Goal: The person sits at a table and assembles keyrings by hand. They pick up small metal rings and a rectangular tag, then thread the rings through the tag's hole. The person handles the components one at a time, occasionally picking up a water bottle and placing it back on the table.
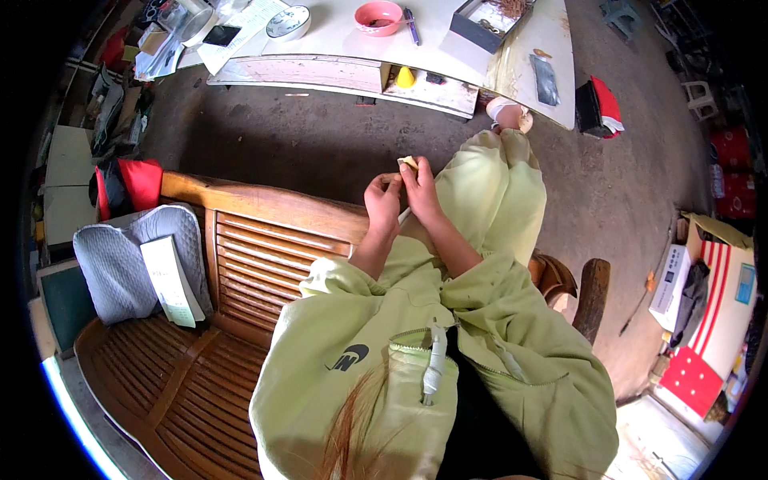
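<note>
Your right hand (423, 194) pinches a small pale piece (409, 162) at its fingertips, held up between your body and the desk's near edge. Your left hand (383, 202) is just beside it, fingertips pointing its way; they show too small to tell whether they close on anything. On the desk (336, 40), a pink bowl (378, 29) stands back from the near edge, a pen (411, 26) just right of it. A flat grey strip (546, 80) lies by the near right corner. A grey cushion (116, 264) rests at the wooden bench's (152, 376) left end.
</note>
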### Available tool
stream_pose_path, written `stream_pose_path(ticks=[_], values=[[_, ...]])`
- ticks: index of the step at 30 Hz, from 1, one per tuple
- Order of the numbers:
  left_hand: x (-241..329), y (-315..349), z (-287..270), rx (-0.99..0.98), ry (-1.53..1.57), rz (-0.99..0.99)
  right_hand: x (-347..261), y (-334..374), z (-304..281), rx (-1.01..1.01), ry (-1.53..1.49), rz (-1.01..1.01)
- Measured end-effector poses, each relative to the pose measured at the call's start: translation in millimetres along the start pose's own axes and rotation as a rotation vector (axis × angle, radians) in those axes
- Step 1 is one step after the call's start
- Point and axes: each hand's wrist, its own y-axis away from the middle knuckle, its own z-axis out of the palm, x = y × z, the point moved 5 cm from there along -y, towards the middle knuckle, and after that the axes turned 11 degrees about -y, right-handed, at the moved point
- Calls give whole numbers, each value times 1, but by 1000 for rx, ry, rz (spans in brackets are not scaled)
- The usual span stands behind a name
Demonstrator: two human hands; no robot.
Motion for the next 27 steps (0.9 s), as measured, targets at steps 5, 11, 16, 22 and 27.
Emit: stream_pose_path(ticks=[5, 11, 16, 22, 27], values=[[8, -1, -6, 26, -28, -15, 14, 2, -2, -11, 21, -20], [16, -1, -7, 20, 7, -47, -4, 0, 2, -63, 73, 22], [4, 12, 5, -63, -29, -32, 12, -1, -6, 47, 31, -10], [9, -4, -10, 36, 51, -54, 7, 3, 0, -47, -2, 45], [16, 2, 10, -89, 81, 0, 25, -1, -8, 107, -245, 288]])
